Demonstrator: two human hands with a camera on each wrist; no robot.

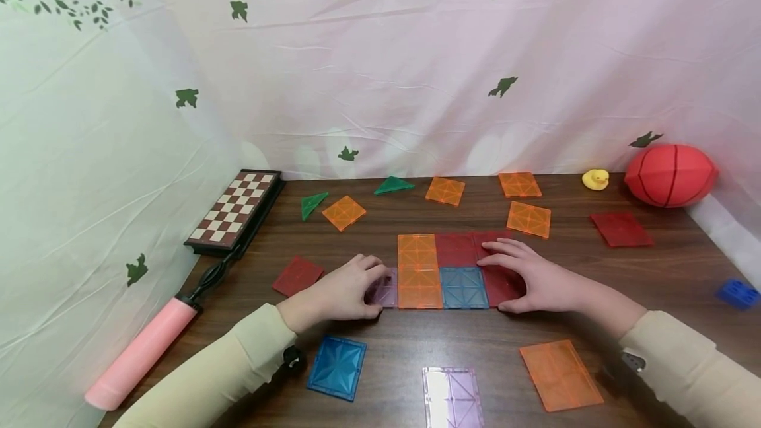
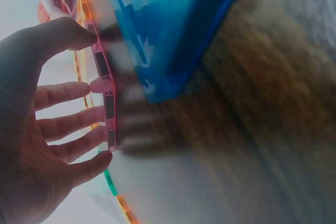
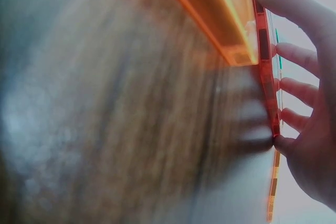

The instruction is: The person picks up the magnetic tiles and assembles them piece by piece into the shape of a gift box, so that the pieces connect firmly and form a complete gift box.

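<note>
A dark wooden table (image 1: 416, 349) inside a leaf-printed fabric enclosure, with a flat patch of magnetic tiles partly assembled at its centre.

A block of joined tiles (image 1: 454, 271) is laid flat mid-table: two orange, two red along the back, one blue and one red at the front. A purple tile (image 1: 383, 289) is held by the left hand (image 1: 341, 292) against the block's left edge, thumb and fingertips set on its rim; it appears just seated or nearly so. The right red tile (image 1: 502, 283) is steadied by the right hand (image 1: 535, 279), fingers spread flat over it and thumb at its near edge. Much seems left: loose orange, red, green, blue and purple pieces are scattered around, among them a blue tile (image 1: 337, 367) and an orange tile (image 1: 561, 374) near the front edge.
</note>
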